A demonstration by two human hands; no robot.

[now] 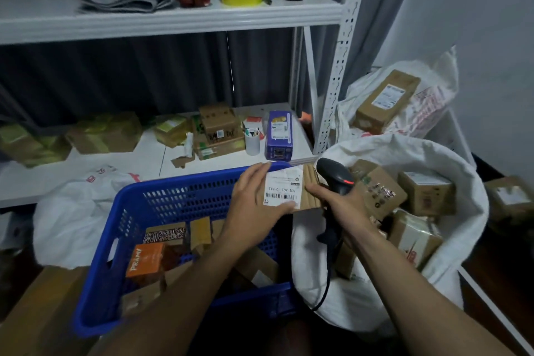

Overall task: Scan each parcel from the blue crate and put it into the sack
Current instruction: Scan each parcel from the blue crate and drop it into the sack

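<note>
Between the two hands, over the far right corner of the blue crate [173, 182], a flat cardboard parcel [310, 175] is held with its white label [284, 186] facing up, the barcode running along the edge nearer the person. The left hand [254, 205] holds the parcel's left side, fingers laid along the label's edge and the thumb pressed on the label's near corner. The right hand [346, 205] is wrapped round the handle of a black scanner [335, 175], whose head rises just past the parcel's right edge with a red light showing on it. One digit of this hand reaches forward onto the cardboard beside the label. A dark cable [326, 283] hangs from the handle below the right wrist. Under the left forearm the crate holds more parcels, among them an orange box [147, 260]. To the right of and beneath the right hand the white sack [450, 159] stands open, with several brown boxes [424, 192] lying in it. Beyond both hands a white shelf [144, 159] carries taped boxes, a purple box [278, 136] and a white cup [252, 143].
</note>
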